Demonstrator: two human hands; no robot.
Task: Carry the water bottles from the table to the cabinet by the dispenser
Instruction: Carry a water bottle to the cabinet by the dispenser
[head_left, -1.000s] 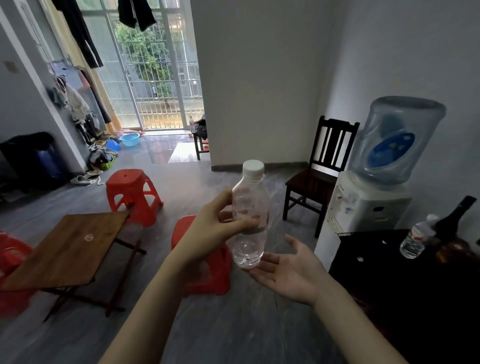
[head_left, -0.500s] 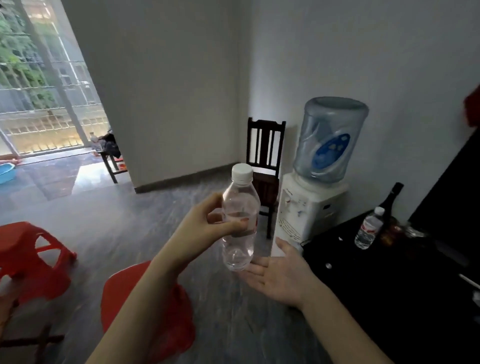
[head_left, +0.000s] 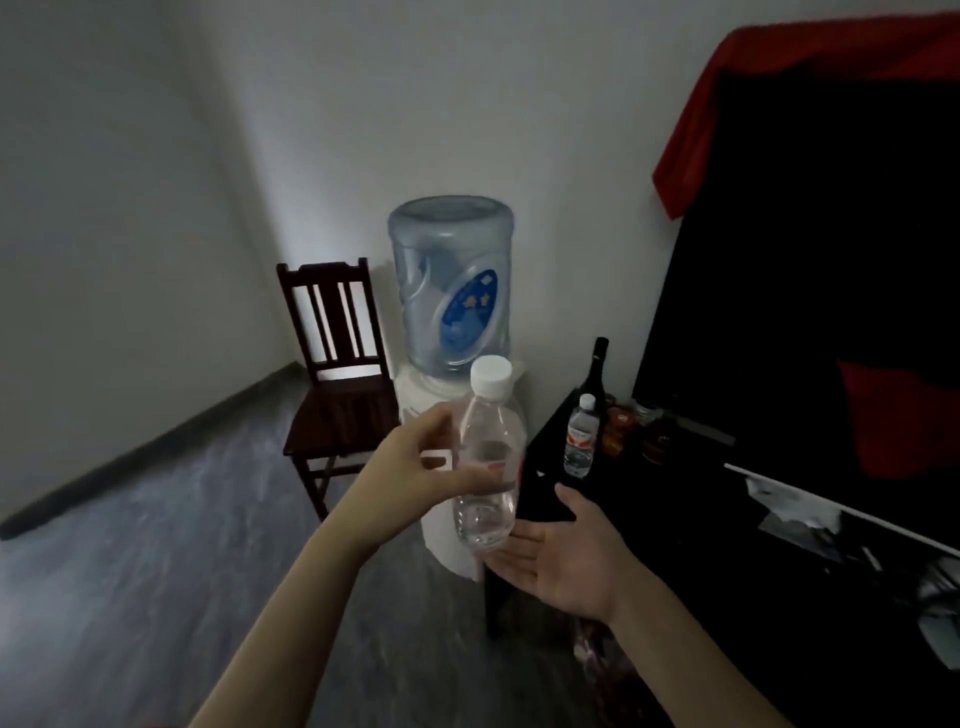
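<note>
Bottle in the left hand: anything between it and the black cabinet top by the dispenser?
Nothing visible blocks the way. The bottle, upright in the left hand, is just left of the cabinet. The open right hand hovers below it. Another water bottle stands farther back.

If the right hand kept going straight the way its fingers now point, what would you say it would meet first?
Most likely the base of the held water bottle: the right hand lies open, palm up, fingers pointing left at it. The left hand grips that bottle. Whether they already touch is unclear.
</note>
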